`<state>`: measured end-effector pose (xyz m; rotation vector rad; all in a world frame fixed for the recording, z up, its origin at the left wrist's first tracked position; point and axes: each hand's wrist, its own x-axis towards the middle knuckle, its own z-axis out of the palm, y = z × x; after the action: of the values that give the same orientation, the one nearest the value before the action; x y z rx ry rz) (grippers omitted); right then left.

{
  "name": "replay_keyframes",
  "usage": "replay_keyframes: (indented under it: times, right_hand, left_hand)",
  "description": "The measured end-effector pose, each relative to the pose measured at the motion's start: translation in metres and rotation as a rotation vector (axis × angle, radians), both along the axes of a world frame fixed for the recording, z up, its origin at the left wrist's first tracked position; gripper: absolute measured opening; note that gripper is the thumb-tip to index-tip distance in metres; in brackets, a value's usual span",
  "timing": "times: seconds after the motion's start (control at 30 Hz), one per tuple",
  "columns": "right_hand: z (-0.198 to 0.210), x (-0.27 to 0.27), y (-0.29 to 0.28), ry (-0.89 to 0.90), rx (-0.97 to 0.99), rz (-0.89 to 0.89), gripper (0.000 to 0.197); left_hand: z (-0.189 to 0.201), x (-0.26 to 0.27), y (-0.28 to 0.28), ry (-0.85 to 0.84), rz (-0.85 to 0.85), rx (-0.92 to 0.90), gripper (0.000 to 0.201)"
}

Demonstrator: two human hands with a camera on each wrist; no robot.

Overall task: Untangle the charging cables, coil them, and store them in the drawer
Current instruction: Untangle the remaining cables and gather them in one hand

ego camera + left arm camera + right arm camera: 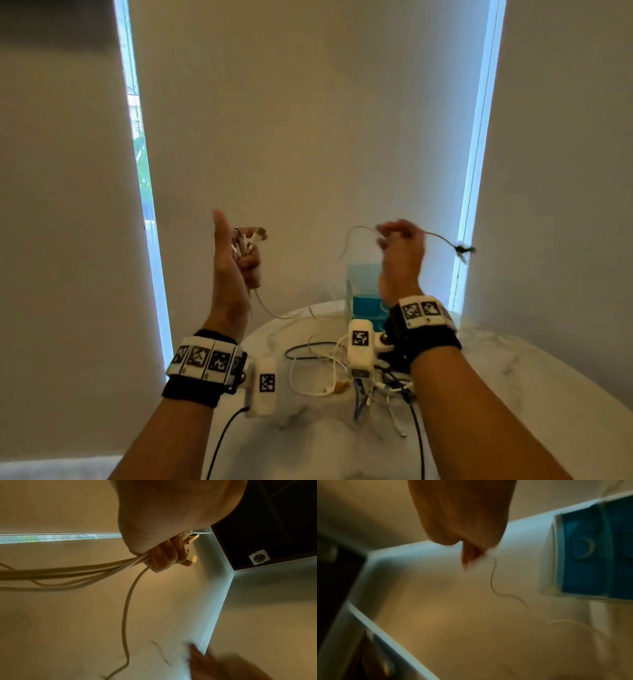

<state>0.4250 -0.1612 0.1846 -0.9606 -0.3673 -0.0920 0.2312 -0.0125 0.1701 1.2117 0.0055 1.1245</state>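
Both hands are raised above a white marble table [513,377]. My left hand [236,253] grips a bunch of white charging cables [96,569] with USB plugs [193,559] sticking out past the fingers [164,555]; strands hang down toward the table. My right hand [399,240] pinches a thin cable [442,237] that runs right to a dark plug end [462,249] and loops left and down [346,245]. In the right wrist view the hand [471,553] is blurred, with a thin strand [493,580] hanging from it. A tangle of white and dark cables [346,373] lies on the table.
A blue translucent drawer box [364,294] stands at the back of the table, also shown blurred in the right wrist view [594,550]. Cream roller blinds [308,137] with bright window gaps hang behind. Black leads run from the wrist cameras down over the table's front.
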Motion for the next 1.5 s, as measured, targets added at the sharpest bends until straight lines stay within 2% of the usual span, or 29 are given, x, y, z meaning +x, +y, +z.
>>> replay_keyframes:
  times: [0.07,0.1,0.13,0.2,0.27,0.37,0.5,0.6,0.7,0.83,0.97,1.13,1.33,1.5]
  right_hand:
    - [0.004,-0.041,0.04,-0.298,-0.545,0.463,0.03]
    - [0.0,-0.051,0.045,-0.396,-0.677,0.518,0.025]
    - [-0.006,-0.052,0.043,-0.445,-0.699,0.488,0.02]
    - [-0.015,-0.052,0.02,-0.356,-0.588,0.499,0.017]
    - [-0.039,-0.048,-0.009,-0.172,-0.464,0.568,0.019]
    - [-0.083,-0.051,-0.034,-0.045,-0.37,0.484,0.02]
    - [-0.129,-0.06,-0.038,-0.034,-0.28,0.424,0.028]
    - [-0.148,-0.07,-0.039,-0.101,-0.266,0.363,0.026]
    - [-0.157,-0.069,-0.038,-0.124,-0.247,0.275,0.024]
    - [-0.16,-0.067,-0.038,-0.085,-0.191,0.276,0.023]
    - [-0.165,-0.067,-0.04,-0.146,-0.235,0.177,0.02]
    - [-0.174,-0.066,-0.034,-0.182,-0.263,0.088,0.018]
    - [-0.174,-0.066,-0.033,-0.193,-0.268,0.088,0.026]
    - [-0.17,-0.071,-0.034,-0.198,-0.228,0.146,0.024]
  left_hand:
    - [-0.001,-0.002,-0.004,0.032,0.003,0.023,0.087]
    - [-0.003,-0.002,-0.004,0.052,-0.016,0.015,0.091]
    - [-0.006,-0.002,-0.002,0.075,-0.043,-0.001,0.096]
    - [-0.013,-0.001,0.001,0.141,-0.097,-0.024,0.105]
    - [-0.024,0.004,0.001,0.253,-0.143,-0.015,0.112]
    - [-0.036,0.022,-0.012,0.481,-0.226,0.057,0.121]
    - [-0.053,0.044,-0.041,0.781,-0.38,0.23,0.119]
    - [-0.068,0.054,-0.054,0.877,-0.456,0.315,0.112]
    - [-0.075,0.063,-0.056,0.914,-0.447,0.31,0.11]
    - [-0.075,0.069,-0.057,0.886,-0.362,0.336,0.105]
    - [-0.082,0.076,-0.056,0.911,-0.281,0.358,0.117]
    - [-0.087,0.081,-0.061,0.935,-0.254,0.367,0.107]
    - [-0.087,0.084,-0.069,0.921,-0.295,0.365,0.096]
    - [-0.092,0.088,-0.056,0.876,-0.26,0.486,0.093]
